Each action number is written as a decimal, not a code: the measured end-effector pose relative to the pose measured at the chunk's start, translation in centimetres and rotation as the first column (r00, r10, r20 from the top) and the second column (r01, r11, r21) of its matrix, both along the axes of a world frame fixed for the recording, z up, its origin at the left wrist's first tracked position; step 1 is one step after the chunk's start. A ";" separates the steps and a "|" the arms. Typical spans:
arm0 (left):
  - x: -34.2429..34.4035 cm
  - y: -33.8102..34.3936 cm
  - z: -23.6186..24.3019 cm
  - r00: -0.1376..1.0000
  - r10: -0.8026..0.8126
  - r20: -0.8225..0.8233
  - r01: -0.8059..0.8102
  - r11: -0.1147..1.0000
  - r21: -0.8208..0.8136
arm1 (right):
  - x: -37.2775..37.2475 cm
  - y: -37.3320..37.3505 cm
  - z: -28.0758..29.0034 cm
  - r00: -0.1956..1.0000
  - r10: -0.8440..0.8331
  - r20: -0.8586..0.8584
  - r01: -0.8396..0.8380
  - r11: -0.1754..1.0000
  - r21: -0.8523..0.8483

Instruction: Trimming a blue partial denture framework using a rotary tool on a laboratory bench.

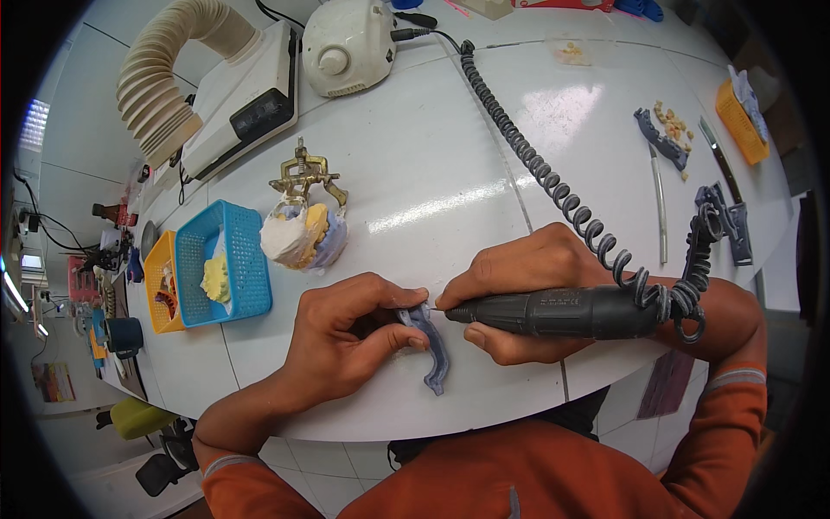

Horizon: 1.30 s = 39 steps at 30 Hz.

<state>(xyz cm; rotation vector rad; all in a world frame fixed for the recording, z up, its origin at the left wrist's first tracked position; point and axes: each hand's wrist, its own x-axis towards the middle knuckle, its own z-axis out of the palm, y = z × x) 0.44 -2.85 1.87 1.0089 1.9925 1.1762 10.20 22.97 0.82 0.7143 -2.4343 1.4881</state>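
Between the thumb and fingers of my left hand (350, 333) is a curved grey-blue piece (435, 350), which looks like moulded dental wax or silicone. My right hand (527, 264) grips a black rotary handpiece (553, 313) lying level, its thin tip pointing left. That tip meets or nearly meets the upper end of the curved piece; I cannot tell whether they touch. From the handpiece's rear a coiled black cord (562, 195) runs up to a white control box (347, 48). Left of centre stands a brass articulator (307, 177) with a dental cast (304, 235) in it.
Blue (251, 268) and orange (164, 316) baskets stand at left, the blue one holding a yellowish cast (216, 278). Behind is a suction unit with a ribbed hose (164, 73). At right lie a knife (720, 160), a metal tool (659, 208), another grey-blue piece (661, 143) and small tooth-coloured bits (674, 125).
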 end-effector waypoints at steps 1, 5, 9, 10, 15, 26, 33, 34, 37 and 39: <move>0.0 0.0 0.0 1.000 0.001 -0.002 -0.001 1.000 0.007 | 0.0 0.0 0.1 1.000 0.000 0.000 0.000 1.000 0.000; 0.0 0.0 0.2 1.000 -0.003 -0.004 0.002 1.000 -0.012 | -0.1 0.1 0.2 1.000 0.018 -0.003 -0.018 1.000 0.006; 0.0 0.0 0.1 1.000 -0.011 -0.016 0.011 1.000 0.000 | -0.1 0.1 0.2 1.000 0.022 -0.005 -0.022 1.000 -0.004; 0.0 0.1 0.1 1.000 -0.005 -0.006 0.005 1.000 0.006 | -0.1 0.1 0.2 1.000 0.022 -0.005 -0.022 1.000 -0.005; 0.0 0.1 0.1 1.000 0.002 0.007 -0.002 1.000 0.000 | 0.0 0.1 0.2 1.000 0.018 -0.011 -0.018 1.000 0.006; 0.0 0.1 0.1 1.000 -0.005 -0.012 0.005 1.000 0.013 | -0.1 0.2 0.2 1.000 0.020 -0.004 -0.020 1.000 0.006; 0.0 0.1 -0.1 1.000 0.004 -0.023 -0.004 1.000 0.029 | -0.1 0.1 0.1 1.000 0.023 -0.014 -0.023 1.000 -0.004; 0.0 0.2 -0.1 0.999 0.014 -0.031 -0.013 0.999 0.046 | -0.1 0.1 0.1 1.000 0.024 -0.014 -0.024 1.000 -0.004; 0.0 0.2 -0.1 1.000 0.017 -0.023 -0.016 0.999 0.034 | -0.1 0.1 0.1 1.000 0.019 -0.014 -0.019 1.000 -0.002; 0.1 0.1 -0.2 1.000 0.019 -0.016 -0.019 0.999 0.042 | -0.1 0.2 0.0 1.000 0.023 -0.011 -0.023 1.000 0.008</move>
